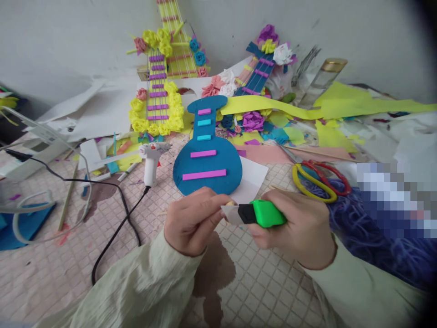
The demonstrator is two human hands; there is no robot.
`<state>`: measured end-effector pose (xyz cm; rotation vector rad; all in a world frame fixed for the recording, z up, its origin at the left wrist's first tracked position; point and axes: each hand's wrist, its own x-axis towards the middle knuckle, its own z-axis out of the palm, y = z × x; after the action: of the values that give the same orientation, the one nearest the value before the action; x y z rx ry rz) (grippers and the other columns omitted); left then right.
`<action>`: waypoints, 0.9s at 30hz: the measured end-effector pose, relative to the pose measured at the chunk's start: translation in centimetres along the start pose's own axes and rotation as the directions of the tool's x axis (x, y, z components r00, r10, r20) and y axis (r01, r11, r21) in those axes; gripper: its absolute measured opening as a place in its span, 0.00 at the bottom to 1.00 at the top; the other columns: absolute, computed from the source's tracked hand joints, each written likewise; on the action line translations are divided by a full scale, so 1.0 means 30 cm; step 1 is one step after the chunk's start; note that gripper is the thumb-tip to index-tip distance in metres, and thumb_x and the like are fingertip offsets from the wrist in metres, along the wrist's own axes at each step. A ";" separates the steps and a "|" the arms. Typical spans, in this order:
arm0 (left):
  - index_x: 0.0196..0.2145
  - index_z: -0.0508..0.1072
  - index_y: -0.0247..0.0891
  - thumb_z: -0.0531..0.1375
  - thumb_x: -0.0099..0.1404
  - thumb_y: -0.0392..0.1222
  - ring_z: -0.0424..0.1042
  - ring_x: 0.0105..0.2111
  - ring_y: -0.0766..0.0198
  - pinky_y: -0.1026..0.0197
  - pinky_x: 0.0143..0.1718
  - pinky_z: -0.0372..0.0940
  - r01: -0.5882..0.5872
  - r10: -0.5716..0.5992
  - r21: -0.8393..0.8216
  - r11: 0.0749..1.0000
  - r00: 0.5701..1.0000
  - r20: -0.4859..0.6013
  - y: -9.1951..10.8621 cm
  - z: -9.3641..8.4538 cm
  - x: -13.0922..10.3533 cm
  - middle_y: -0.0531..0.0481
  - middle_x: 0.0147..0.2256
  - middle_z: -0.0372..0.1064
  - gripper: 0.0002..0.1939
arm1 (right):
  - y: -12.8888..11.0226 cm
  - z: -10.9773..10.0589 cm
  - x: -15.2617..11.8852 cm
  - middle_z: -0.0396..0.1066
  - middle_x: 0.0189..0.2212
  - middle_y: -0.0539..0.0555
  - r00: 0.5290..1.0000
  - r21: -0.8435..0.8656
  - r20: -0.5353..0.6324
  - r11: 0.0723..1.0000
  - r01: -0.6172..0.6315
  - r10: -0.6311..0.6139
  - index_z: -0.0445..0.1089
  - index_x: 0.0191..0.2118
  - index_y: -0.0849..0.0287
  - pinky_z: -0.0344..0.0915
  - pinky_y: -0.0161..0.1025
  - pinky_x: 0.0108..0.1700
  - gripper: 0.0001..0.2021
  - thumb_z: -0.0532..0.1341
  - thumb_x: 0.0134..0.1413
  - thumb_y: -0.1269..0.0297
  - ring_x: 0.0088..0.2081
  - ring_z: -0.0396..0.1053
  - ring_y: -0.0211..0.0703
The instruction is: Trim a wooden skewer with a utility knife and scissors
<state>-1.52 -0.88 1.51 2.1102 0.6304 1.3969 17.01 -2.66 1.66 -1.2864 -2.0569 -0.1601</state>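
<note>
My right hand (293, 228) is wrapped round a green utility knife (269, 214), its wide blade pointing left. My left hand (194, 218) is closed in a pinch at the blade's tip. A small pale bit shows by those fingertips, too little of it to name. Just beyond both hands lies a blue guitar-shaped cutout (208, 146) with pink and light-blue strips across its neck and body. A folded white paper (254, 177) sits partly under its right side.
A white hot glue gun (150, 164) with a black cord stands left of the cutout. Red-and-yellow scissors (316, 180) lie at right beside purple shredded material (368, 228). Decorated paper guitars (159, 91) lean against the wall. A long yellow strip (273, 105) crosses scattered paper scraps.
</note>
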 end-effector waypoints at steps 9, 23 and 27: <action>0.35 0.71 0.31 0.53 0.60 0.31 0.62 0.24 0.67 0.63 0.25 0.59 0.007 -0.012 -0.116 0.993 0.999 -0.040 0.001 0.007 0.003 0.48 0.23 0.65 0.08 | -0.007 -0.005 0.003 0.61 0.13 0.50 1.000 0.021 0.013 0.999 -0.029 0.028 0.60 0.18 0.57 0.53 0.36 0.21 0.24 0.52 0.44 0.40 0.18 0.60 0.36; 0.25 0.70 0.34 0.51 0.63 0.36 0.61 0.22 0.68 0.63 0.25 0.57 0.117 -0.117 -0.218 0.969 0.993 0.010 -0.005 0.013 -0.001 0.50 0.20 0.64 0.12 | -0.001 -0.003 0.014 0.56 0.12 0.47 1.000 0.057 -0.025 0.998 0.000 0.001 0.59 0.17 0.59 0.50 0.33 0.19 0.22 0.54 0.44 0.43 0.16 0.56 0.33; 0.24 0.70 0.35 0.51 0.63 0.36 0.60 0.21 0.69 0.64 0.24 0.57 0.140 -0.141 -0.206 0.969 0.990 0.009 0.005 0.014 -0.001 0.51 0.19 0.64 0.12 | 0.015 0.009 0.016 0.57 0.12 0.47 0.998 0.067 -0.049 0.997 0.032 -0.029 0.60 0.17 0.60 0.51 0.32 0.20 0.22 0.54 0.45 0.45 0.17 0.56 0.32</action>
<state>-1.12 -1.08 1.44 1.8631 0.5976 1.3300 17.13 -1.95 1.63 -1.1997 -2.0246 -0.1323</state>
